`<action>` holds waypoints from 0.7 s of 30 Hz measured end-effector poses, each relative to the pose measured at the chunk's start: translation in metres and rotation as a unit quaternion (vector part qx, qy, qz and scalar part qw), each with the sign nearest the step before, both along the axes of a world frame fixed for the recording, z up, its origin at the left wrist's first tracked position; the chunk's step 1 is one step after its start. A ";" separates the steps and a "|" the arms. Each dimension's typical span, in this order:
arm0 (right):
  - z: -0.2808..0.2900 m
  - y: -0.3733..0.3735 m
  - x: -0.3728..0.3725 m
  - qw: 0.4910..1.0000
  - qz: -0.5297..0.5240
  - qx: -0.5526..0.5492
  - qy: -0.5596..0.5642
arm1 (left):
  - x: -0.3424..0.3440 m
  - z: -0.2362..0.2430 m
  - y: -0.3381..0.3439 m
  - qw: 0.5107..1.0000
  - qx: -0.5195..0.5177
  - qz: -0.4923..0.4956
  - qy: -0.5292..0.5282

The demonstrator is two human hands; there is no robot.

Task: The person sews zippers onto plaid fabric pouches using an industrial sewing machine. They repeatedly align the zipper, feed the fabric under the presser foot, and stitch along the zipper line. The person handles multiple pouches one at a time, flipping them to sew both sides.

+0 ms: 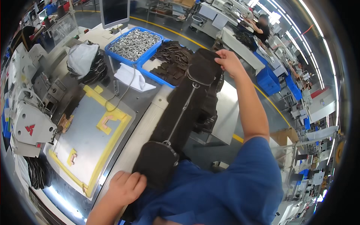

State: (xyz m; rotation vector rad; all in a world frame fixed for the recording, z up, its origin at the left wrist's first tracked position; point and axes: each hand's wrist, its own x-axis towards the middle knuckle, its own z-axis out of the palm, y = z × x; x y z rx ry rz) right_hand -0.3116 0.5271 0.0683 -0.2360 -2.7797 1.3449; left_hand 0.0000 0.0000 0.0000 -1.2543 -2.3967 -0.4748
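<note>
A long dark-brown fabric piece (176, 116), perhaps a bag part, stretches from the near edge of the table out to the far right. A light zipper-like line and small metal rings run along its middle, and a rounded flap lies at each end. My left hand (125, 187) has its fingers curled on the near end. At the far end, my right hand (229, 63) pinches the edge between thumb and fingers. More dark pieces (208, 112) hang or lie just right of the fabric piece, partly behind it.
An industrial sewing machine (32, 125) stands at left, beside a plate edged with yellow tape (86, 131). Farther off are a blue tray (135, 44) of metal rings, a blue tray (148, 73) of brown scraps, a white cloth (131, 78) and a bundle (88, 62). A co-worker (261, 28) sits at back right.
</note>
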 end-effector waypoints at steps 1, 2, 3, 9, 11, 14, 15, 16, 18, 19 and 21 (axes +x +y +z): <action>-0.006 0.006 0.001 1.000 -0.016 0.018 0.004 | -0.007 0.002 0.010 1.000 0.007 -0.015 -0.011; -0.012 0.018 0.002 0.999 -0.035 0.036 0.008 | -0.017 0.004 0.022 0.999 0.014 -0.033 -0.022; -0.004 0.044 -0.006 0.993 -0.054 0.098 0.042 | -0.029 0.002 0.048 0.998 0.039 -0.049 -0.016; 0.055 0.139 -0.057 0.851 -0.203 0.379 0.302 | -0.059 0.013 0.140 0.985 0.162 -0.040 -0.048; 0.062 0.139 -0.060 0.840 -0.215 0.386 0.316 | -0.057 0.016 0.136 0.986 0.142 -0.017 -0.091; 0.029 0.123 -0.055 0.869 -0.193 0.381 0.251 | -0.050 0.004 0.112 0.979 0.106 0.055 -0.162; 0.009 0.114 -0.052 0.884 -0.176 0.375 0.218 | -0.046 -0.002 0.096 0.975 0.094 0.087 -0.183; -0.013 0.108 -0.047 0.911 -0.141 0.342 0.182 | -0.041 -0.010 0.079 0.971 0.095 0.114 -0.186; -0.058 0.089 -0.036 0.934 -0.085 0.312 0.153 | -0.029 -0.024 0.039 0.960 0.096 0.181 -0.193; -0.078 0.072 -0.031 0.934 -0.059 0.314 0.161 | -0.026 -0.029 0.020 0.955 0.113 0.203 -0.186; -0.091 0.008 -0.015 0.956 -0.028 0.258 0.137 | -0.008 -0.032 -0.021 0.933 0.133 0.287 -0.172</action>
